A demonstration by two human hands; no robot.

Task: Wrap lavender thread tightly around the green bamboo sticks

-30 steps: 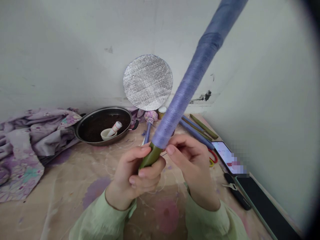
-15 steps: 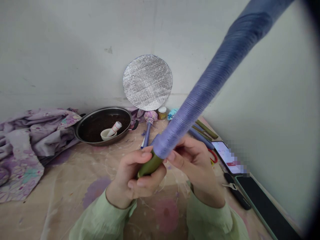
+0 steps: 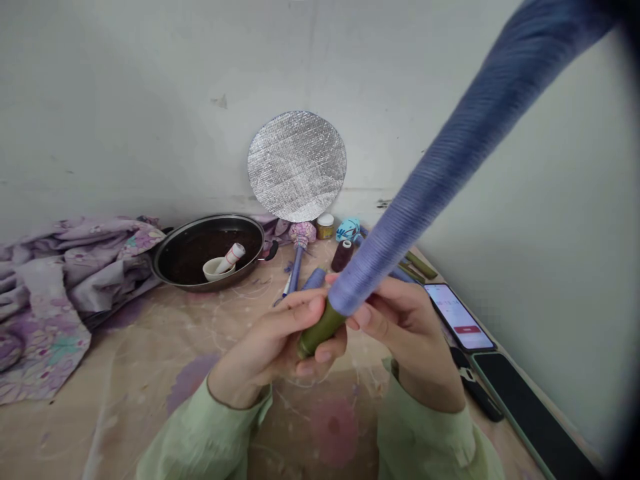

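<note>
A long stick wrapped in blue-purple thread (image 3: 415, 207) slants from the middle up to the upper right corner, close to the camera. Its lower end is a bare green piece (image 3: 320, 331). My left hand (image 3: 265, 340) is closed around this green end, thumb on top near the border of the thread. My right hand (image 3: 417, 337) pinches the wrapped part just above that border, its thumb underneath and other fingers partly hidden behind the stick. Beyond the hands lie a blue thread spool (image 3: 314, 279) and a dark spool (image 3: 343, 256).
A round silver fan-shaped disc (image 3: 297, 167) leans at the wall. A black pan (image 3: 173, 270) holds a white cup (image 3: 213, 270). Crumpled floral cloth (image 3: 55, 293) lies left. A lit phone (image 3: 457, 317), a dark phone (image 3: 525, 400) and a black-handled tool (image 3: 483, 397) line the right edge.
Both hands and the stick have shifted a little to the right. The dark spool behind them has come into view, and the red handle by my right hand is now hidden.
</note>
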